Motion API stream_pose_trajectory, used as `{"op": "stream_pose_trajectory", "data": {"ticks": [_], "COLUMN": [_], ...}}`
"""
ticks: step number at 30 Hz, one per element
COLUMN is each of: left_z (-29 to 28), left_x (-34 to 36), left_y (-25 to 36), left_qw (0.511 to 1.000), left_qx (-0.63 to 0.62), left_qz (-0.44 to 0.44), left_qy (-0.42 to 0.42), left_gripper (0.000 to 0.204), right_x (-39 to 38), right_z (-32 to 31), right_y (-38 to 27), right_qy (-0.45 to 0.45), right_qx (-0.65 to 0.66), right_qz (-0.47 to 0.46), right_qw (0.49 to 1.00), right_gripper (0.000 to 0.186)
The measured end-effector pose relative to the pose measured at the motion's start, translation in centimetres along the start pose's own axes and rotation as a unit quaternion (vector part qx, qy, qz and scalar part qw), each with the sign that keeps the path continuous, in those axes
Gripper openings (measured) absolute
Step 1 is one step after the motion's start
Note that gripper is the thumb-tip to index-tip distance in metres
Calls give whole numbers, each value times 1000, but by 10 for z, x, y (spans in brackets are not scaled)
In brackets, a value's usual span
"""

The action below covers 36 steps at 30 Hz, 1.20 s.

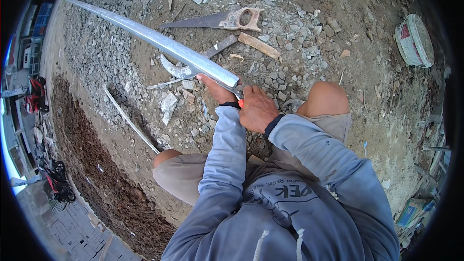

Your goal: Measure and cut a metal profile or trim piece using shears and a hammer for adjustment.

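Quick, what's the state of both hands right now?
Left hand: closed, holding the silver metal channel near its end.
Right hand: closed around an orange-handled tool, mostly hidden.

We see glossy metal channel [154, 38], worn wooden saw handle [233, 20] beyond it, rough gravel [104, 36] around it, matt cloth sleeves [223, 140] below.

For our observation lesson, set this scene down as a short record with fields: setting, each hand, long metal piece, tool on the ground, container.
Setting: outdoors, bare soil with grey gravel
Left hand: around the near end of the metal profile
Right hand: closed on a tool with an orange-red part, mostly hidden
Metal profile: silvery, running from the hands toward the upper left
Tool on the ground: handsaw, beyond the profile
Container: whitish bucket, far right
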State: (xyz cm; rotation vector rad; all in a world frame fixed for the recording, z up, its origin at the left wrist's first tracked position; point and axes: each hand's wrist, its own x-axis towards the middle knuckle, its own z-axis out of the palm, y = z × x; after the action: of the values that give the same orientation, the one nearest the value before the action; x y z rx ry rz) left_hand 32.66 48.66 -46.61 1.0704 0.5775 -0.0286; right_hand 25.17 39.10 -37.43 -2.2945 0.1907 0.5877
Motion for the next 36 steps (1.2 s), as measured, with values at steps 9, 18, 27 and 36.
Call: {"op": "stream_pose_trajectory", "data": {"ticks": [9, 18, 27, 36], "left_z": [-1, 1, 1, -2], "left_x": [4, -2, -3, 0], "left_y": [-5, 0, 2, -2], "left_qw": [1000, 1000, 999, 1000], "left_qx": [-3, 3, 16, 8], "left_qz": [-4, -13, -24, -6], "left_qy": [14, 25, 31, 29], "left_gripper": [85, 86, 87, 87], "right_x": [8, 10, 9, 5], "right_z": [-7, -6, -2, -2], "right_y": [-5, -2, 1, -1], "right_qy": [-32, -26, 9, 9], "right_qx": [18, -20, -41, -44], "right_qz": [27, -5, -37, -20], "right_qw": [999, 999, 998, 999], "right_gripper": [44, 41, 39, 39]}}
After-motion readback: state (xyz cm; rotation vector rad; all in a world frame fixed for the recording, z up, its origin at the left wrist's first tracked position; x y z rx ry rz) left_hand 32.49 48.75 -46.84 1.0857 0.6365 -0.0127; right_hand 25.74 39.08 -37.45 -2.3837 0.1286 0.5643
